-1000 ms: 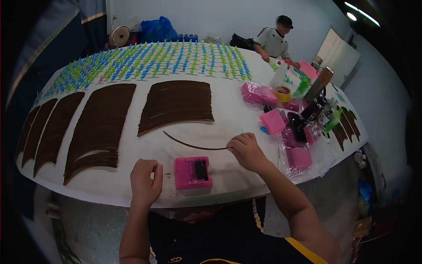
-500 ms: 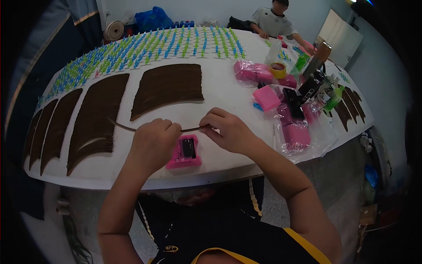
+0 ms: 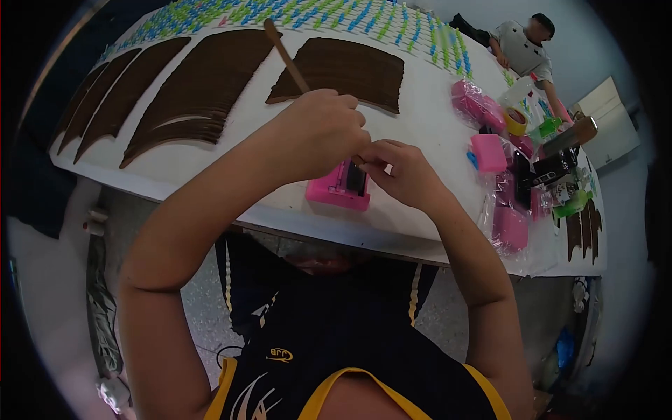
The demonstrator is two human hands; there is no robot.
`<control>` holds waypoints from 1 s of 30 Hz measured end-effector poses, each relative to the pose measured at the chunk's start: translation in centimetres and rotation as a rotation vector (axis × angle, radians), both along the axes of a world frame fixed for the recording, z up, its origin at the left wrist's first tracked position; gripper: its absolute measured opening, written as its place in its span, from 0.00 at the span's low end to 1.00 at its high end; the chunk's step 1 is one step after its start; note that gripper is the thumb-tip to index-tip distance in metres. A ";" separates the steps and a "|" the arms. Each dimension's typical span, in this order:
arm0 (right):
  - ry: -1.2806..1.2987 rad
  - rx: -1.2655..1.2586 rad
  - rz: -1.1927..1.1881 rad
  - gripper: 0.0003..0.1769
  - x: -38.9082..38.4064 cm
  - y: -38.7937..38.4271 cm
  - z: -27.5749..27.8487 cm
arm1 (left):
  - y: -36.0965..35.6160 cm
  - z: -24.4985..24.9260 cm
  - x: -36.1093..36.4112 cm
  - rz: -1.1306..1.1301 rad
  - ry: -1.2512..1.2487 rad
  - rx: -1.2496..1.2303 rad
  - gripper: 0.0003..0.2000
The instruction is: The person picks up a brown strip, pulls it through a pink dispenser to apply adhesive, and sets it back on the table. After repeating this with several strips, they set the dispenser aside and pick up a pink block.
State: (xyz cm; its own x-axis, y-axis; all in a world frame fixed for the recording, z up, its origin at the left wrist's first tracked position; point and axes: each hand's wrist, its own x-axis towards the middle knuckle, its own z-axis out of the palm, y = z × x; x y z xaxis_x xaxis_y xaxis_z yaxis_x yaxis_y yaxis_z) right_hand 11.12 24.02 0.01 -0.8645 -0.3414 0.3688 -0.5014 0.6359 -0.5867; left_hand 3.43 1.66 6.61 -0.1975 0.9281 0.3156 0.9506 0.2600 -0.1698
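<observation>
A thin, flexible brown strip (image 3: 285, 54) rises up and to the left out of my left hand (image 3: 315, 133), whose fingers are closed round it. Its far end reaches over the dark brown sheets. Against that fist sits my right hand (image 3: 404, 171), thumb and fingers pinched on the strip's near end at about the left hand's fingertips. Just beneath both hands is a pink holder (image 3: 336, 196) with a black block (image 3: 357, 180) in it, partly covered by my fingers.
Dark brown sheets (image 3: 178, 91) lie side by side on the white table (image 3: 427, 119). Behind them stand rows of green and blue clips (image 3: 336, 17). Pink packs (image 3: 511, 227), yellow tape (image 3: 516, 121) and bottles crowd the right. A person (image 3: 521, 45) works at the far right.
The strip has swung from lying roughly level to pointing steeply up. Both hands have come together over the pink holder, and the camera view has shifted and turned.
</observation>
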 end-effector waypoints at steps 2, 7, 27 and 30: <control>-0.043 -0.001 -0.009 0.07 -0.2 -0.3 -0.3 | 0.3 0.1 0.0 0.016 0.000 -0.025 0.02; -0.075 -0.021 -0.020 0.06 -0.3 -0.6 -1.3 | 0.6 0.6 0.5 0.036 0.023 -0.107 0.02; 0.086 0.047 -0.048 0.11 0.5 0.8 -2.6 | -1.7 -5.8 -0.5 0.005 -0.096 0.151 0.06; 0.069 0.073 -0.050 0.09 1.0 1.3 -2.5 | -1.6 -7.7 0.0 0.031 -0.122 0.203 0.07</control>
